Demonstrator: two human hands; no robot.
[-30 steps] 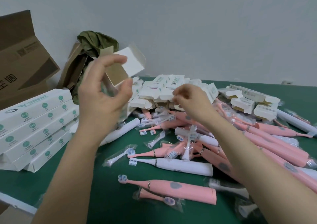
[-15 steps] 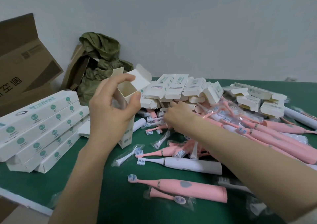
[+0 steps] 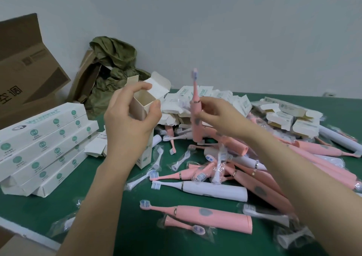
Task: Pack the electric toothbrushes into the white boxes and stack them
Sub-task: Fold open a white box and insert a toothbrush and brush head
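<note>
2 hands (image 3: pixel 127 126) (image 3: pixel 217 116) w/ 1 box (image 3: pixel 144 103), 1 toothbrush (image 3: pixel 195 118)

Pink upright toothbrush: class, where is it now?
Head view, centre: right hand holds the pink toothbrush upright, beside the open box in the left hand.

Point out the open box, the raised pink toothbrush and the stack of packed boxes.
open box (image 3: pixel 145 100): head view, inner wall.
raised pink toothbrush (image 3: pixel 196 132): head view, lower handle.
stack of packed boxes (image 3: pixel 45 124): head view, top face.

Head-worn, wide-angle, facing forward and down over the worktop (image 3: pixel 133 240) toward the wall (image 3: pixel 235 30), close above left hand (image 3: pixel 129 126) and right hand (image 3: pixel 221 116).
</note>
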